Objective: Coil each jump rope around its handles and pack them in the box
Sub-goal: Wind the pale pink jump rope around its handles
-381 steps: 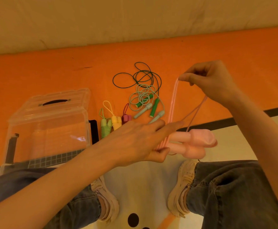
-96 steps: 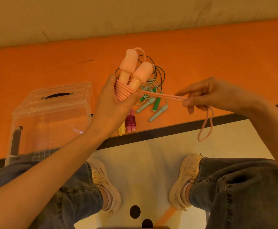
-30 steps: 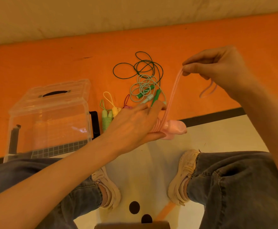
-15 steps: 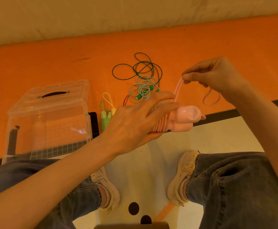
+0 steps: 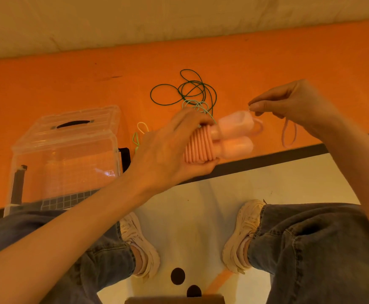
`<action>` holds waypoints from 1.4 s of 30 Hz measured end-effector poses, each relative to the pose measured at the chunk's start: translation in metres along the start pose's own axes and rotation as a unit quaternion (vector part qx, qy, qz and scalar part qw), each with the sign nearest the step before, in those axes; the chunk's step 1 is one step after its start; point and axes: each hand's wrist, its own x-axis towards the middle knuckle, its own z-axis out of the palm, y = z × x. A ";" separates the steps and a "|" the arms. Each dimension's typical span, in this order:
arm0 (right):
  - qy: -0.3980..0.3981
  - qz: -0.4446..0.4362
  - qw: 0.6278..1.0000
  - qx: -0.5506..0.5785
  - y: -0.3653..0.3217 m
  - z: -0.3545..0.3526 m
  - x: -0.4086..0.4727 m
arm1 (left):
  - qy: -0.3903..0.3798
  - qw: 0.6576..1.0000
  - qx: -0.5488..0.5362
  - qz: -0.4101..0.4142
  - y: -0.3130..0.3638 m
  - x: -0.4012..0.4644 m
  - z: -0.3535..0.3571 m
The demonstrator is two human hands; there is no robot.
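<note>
Left hand (image 5: 168, 150) at centre, fingers curled tight round the pink jump rope (image 5: 201, 145), its cord wound in close turns about both handles. Right hand (image 5: 293, 104) at two o'clock pinches the loose cord end, a loop dangling below. Clear box (image 5: 65, 150) at nine o'clock. Green ropes (image 5: 188, 88) lie at twelve o'clock.

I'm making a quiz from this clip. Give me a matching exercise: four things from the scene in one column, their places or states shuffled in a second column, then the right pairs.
Things
1. pink rope
2. dark green rope
3. clear box
4. left hand

States
A. lies loose on the orange mat
B. grips the pink handles
C. wound in tight turns round two handles
D. stands at the left, lid shut

Pairs: 1-C, 2-A, 3-D, 4-B
</note>
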 end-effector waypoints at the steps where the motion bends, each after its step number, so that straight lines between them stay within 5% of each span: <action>1: -0.004 0.004 1.000 -0.004 0.001 -0.003 0.000 | 0.012 1.000 0.000 -0.022 -0.001 0.001 -0.002; 9: -0.099 0.030 0.993 -0.051 -0.001 -0.001 -0.006 | 0.085 0.977 -0.094 -0.174 -0.016 0.007 -0.012; 18: -0.291 0.029 0.950 -0.113 -0.010 0.009 -0.014 | 0.065 0.973 -0.092 -0.201 -0.022 0.005 -0.007; 27: -0.354 0.037 0.925 -0.133 -0.009 0.024 -0.015 | 0.077 0.928 -0.251 -0.264 -0.021 0.013 -0.008; 34: -0.404 0.017 0.911 -0.075 -0.017 0.016 -0.019 | 0.050 0.954 -0.153 -0.253 -0.026 0.007 -0.005; 42: -0.416 -0.053 0.906 0.049 -0.021 0.006 -0.025 | -0.016 0.984 0.076 -0.163 -0.022 0.003 -0.002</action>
